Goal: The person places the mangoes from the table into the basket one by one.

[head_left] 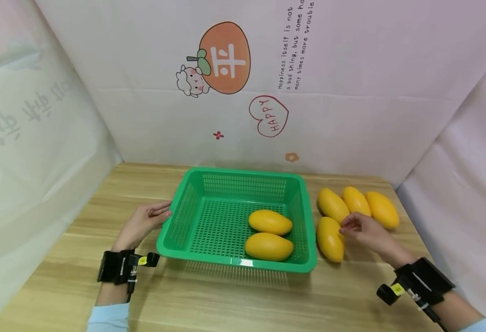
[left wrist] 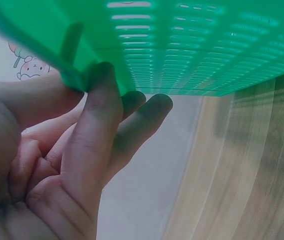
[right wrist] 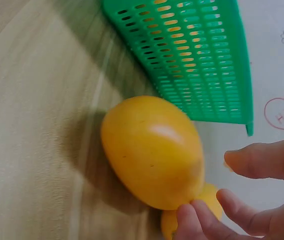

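Observation:
A green plastic basket (head_left: 236,173) stands on the table, its floor and walls full of slots. My left hand (head_left: 143,223) pinches its left rim between thumb and fingers; the left wrist view shows the forefinger (left wrist: 94,130) under the rim. Inside the basket, on the right, lie two yellow mangoes, one (head_left: 270,222) behind the other (head_left: 269,246). Several more are to the right of the basket. My right hand (head_left: 367,233) is beside the nearest of these, a mango (right wrist: 152,150), thumb and fingers apart. Its lower fingertips appear to touch the fruit's end.
Behind the nearest mango a group of mangoes (head_left: 356,200) lies by the table's back right corner. A white printed cloth (head_left: 351,124) hangs behind the wooden table (head_left: 209,299), with more cloth on both sides.

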{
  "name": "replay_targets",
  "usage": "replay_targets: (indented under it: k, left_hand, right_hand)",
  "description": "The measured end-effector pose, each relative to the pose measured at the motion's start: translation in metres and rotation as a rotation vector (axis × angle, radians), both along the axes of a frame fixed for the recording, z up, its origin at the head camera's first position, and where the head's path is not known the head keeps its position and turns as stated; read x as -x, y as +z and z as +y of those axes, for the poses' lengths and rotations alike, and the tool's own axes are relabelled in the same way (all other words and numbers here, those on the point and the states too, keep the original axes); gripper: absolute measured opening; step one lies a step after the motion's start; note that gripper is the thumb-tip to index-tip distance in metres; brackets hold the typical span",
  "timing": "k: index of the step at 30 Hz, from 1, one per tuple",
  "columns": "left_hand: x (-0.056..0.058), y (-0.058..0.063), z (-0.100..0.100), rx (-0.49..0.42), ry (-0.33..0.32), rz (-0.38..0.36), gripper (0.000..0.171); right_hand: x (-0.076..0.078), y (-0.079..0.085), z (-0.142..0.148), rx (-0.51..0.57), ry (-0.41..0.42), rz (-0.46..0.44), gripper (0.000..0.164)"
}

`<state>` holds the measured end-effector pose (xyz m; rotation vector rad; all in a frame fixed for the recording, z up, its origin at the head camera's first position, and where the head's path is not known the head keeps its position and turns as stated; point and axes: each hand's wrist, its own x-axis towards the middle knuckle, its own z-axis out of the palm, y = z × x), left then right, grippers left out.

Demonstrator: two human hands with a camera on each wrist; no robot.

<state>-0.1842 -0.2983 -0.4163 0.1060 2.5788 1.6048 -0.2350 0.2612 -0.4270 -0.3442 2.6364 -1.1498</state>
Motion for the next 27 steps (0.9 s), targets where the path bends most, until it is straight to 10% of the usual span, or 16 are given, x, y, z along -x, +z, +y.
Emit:
replay_targets:
  k: [27]
  left_hand:
    - [-0.001,-0.002,-0.003,0.028,-0.059,0.029,0.057]
  right_hand:
    - [-0.004,-0.023,-0.001,0.255,-0.108,-0.461,0.087]
